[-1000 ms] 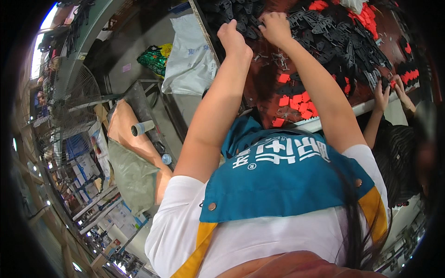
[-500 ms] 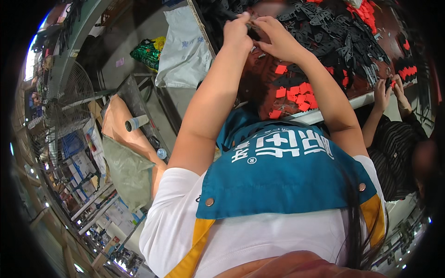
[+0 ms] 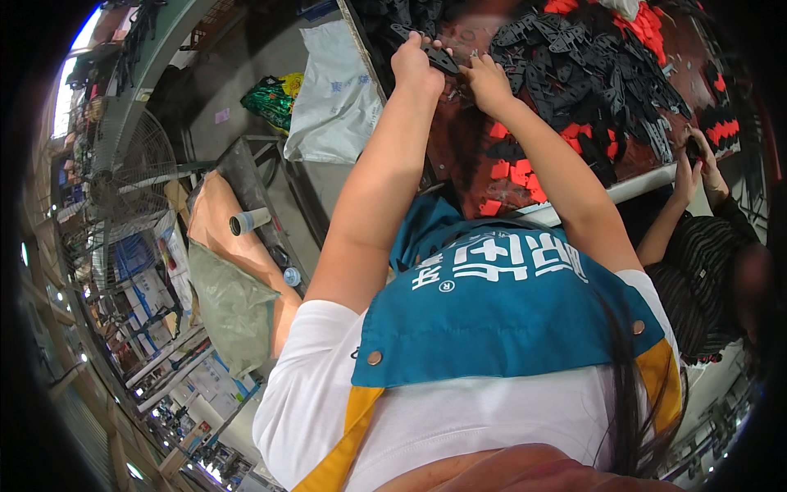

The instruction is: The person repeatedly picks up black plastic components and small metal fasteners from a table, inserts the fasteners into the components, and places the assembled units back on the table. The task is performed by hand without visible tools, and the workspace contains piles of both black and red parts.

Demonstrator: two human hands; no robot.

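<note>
At the table's [image 3: 469, 184] far left, the left hand [image 3: 418, 70] pinched a black part [image 3: 442, 60], flat, tapered, pierced with holes. Right hand [image 3: 490, 86] lay near; couldn't tell its fingers' state.

Arms [image 3: 381, 164] outstretched, left hand [image 3: 417, 70] curled, right hand [image 3: 492, 87] alongside

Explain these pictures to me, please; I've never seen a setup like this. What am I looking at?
There is no machine, only bare-handed work, seen from a wide fisheye camera worn on the head and looking down, so straight edges bend. The wearer's left hand holds a flat black part. The right hand is close beside it; whether it grips anything small, I cannot tell. On the reddish-brown table lie many black parts and flat red pieces. Toward the right edge are another person's hands.
</note>
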